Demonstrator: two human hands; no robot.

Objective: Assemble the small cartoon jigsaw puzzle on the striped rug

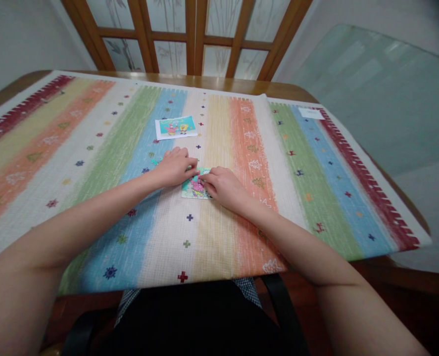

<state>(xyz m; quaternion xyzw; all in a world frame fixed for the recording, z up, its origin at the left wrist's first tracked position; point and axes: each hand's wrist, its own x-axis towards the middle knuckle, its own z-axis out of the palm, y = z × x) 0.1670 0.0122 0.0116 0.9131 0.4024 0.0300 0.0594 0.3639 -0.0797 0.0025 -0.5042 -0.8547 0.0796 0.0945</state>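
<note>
A small jigsaw puzzle [194,192] with a pink cartoon figure on teal lies flat on the tablecloth, partly covered by both hands. My left hand [176,166] is at its upper left edge, closed, with thumb and forefinger at the puzzle's border. My right hand [224,187] comes over its right side with thumb and fingertips pinched together on the picture; whatever is between them is too small to make out. Loose teal puzzle pieces [155,161] lie just left of my left hand, partly hidden by it. Beyond the hands lies a picture card [176,128] showing pink and yellow cartoon figures.
A striped, patterned tablecloth [111,148] covers the wooden table [286,88]. A white paper slip [311,113] lies at the far right. Behind the table stand wooden doors with glass panes [195,37]; a pale glass panel [382,94] is to the right.
</note>
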